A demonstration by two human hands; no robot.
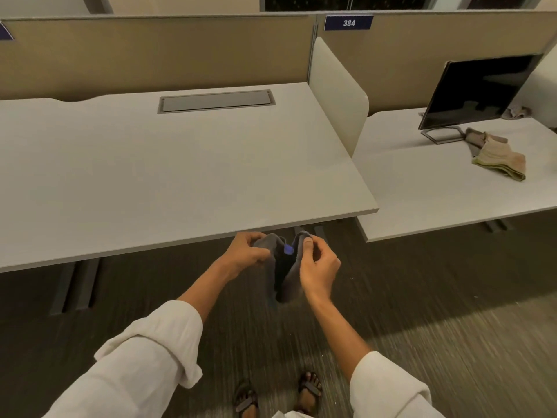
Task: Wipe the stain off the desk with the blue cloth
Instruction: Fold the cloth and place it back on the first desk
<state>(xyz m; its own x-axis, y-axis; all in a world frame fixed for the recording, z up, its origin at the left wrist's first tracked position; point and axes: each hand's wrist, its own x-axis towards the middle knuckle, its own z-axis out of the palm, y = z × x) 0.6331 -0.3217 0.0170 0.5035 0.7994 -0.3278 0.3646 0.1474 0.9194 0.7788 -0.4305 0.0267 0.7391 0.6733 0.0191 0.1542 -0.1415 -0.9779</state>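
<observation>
Both hands, left (245, 251) and right (319, 263), pinched the top corners of a dark cloth (284, 273), which hung just below the front edge of the desk (180, 176).

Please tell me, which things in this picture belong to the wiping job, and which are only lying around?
For the job:
- cloth, held by the left hand and right hand in front of the desk edge
- desk; no stain is visible on it

Lying about, on the neighbouring desk:
- monitor
- folded beige cloths
</observation>
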